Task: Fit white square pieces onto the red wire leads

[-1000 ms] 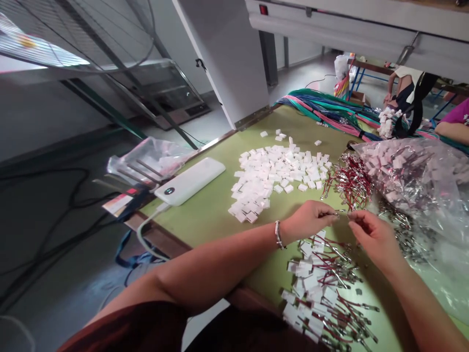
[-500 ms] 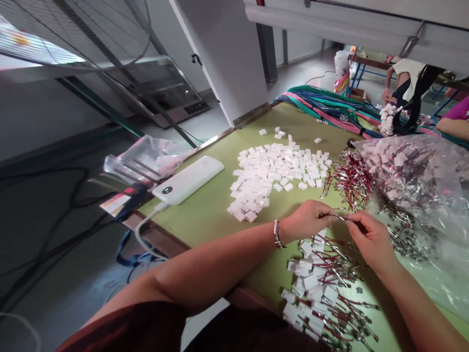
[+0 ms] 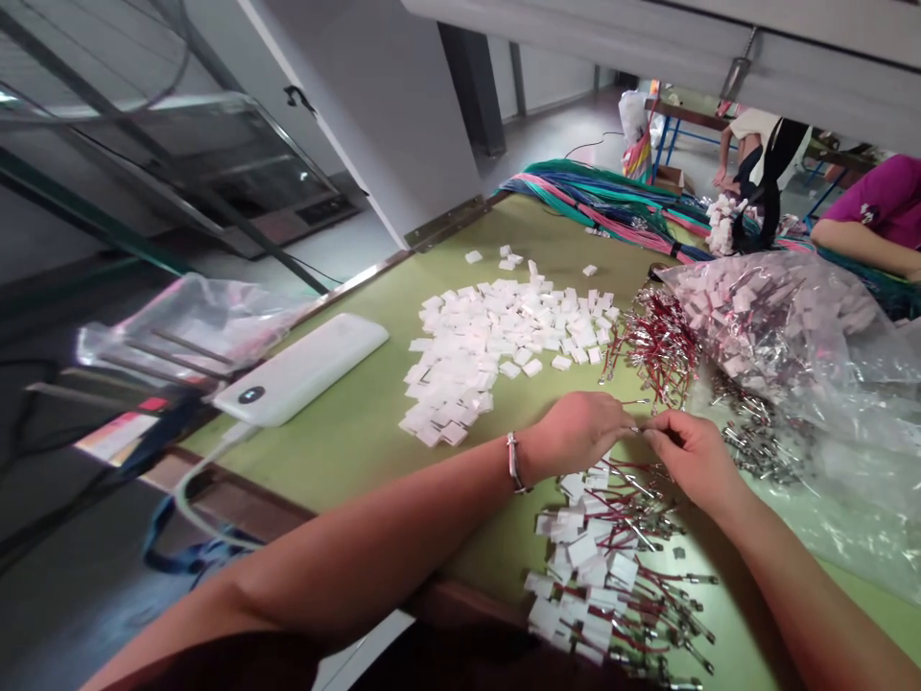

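My left hand (image 3: 581,430), with a bracelet at the wrist, is closed in a pinch on a small metal wire terminal (image 3: 637,429). My right hand (image 3: 692,453) pinches the other end, so the fingertips of both hands nearly meet. Most of the piece is hidden by the fingers. Just beyond the hands lies a heap of short red wires (image 3: 658,341) with metal ends. Nearer to me, below the hands, are several white connector housings (image 3: 582,550) with red wires and metal ends attached.
Loose white housings (image 3: 496,326) are spread over the green table (image 3: 345,427). A white power bank (image 3: 309,369) with a cable lies left. Right are a clear bag of white parts (image 3: 763,307) and loose metal terminals (image 3: 767,446). Wire bundles (image 3: 597,206) run along the back; people sit beyond.
The whole view has shifted, so the table and hands appear further left. Both hands stay together in the same pinch, with the left hand turned slightly more over the piece.
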Action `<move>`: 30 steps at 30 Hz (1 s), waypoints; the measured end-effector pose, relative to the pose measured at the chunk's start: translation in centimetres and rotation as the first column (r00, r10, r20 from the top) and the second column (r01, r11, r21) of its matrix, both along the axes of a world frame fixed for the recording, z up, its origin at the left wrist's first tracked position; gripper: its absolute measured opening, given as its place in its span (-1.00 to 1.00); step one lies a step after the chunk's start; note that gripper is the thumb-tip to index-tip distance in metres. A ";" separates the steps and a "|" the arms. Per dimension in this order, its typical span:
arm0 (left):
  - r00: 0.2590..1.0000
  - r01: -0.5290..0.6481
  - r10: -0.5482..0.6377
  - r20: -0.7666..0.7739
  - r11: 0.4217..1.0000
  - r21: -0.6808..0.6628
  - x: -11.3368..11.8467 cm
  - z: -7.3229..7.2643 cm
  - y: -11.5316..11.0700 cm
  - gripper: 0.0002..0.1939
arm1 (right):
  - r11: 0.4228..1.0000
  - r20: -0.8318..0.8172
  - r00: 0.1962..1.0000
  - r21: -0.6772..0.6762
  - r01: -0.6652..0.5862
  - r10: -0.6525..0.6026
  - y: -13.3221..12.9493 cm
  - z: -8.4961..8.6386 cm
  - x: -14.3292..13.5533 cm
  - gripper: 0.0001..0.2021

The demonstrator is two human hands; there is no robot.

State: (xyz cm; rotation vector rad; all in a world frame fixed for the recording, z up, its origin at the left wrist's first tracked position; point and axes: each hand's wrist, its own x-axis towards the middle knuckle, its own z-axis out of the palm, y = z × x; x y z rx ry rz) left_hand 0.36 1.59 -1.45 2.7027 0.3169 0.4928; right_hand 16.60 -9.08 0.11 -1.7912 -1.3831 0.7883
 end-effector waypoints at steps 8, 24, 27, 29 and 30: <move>0.996 -0.026 0.024 -0.086 0.999 -0.027 0.6 0.1 -0.3 -0.70 | 0.986 0.209 0.964 -0.025 -0.165 0.166 0.2 0.5 2.6 -0.82; 0.975 -0.161 0.201 0.098 0.935 -0.316 0.2 0.5 1.1 -0.71 | 0.972 0.900 0.435 0.118 -0.202 -0.019 0.3 -1.1 11.5 -0.76; 0.973 -0.183 0.221 0.071 0.918 -0.352 0.1 0.9 0.7 -0.64 | 0.974 0.783 0.615 0.204 -0.103 -0.099 0.1 -0.1 9.7 -0.78; 0.985 -0.142 0.168 0.045 0.926 -0.350 0.2 1.0 0.3 -0.64 | 0.977 0.627 0.778 0.195 -0.090 -0.054 -0.2 0.4 7.5 -0.79; 0.989 -0.121 0.141 0.033 0.930 -0.346 0.2 1.0 0.0 -0.65 | 0.974 0.530 0.848 0.192 -0.121 0.001 -0.3 0.6 6.2 -0.79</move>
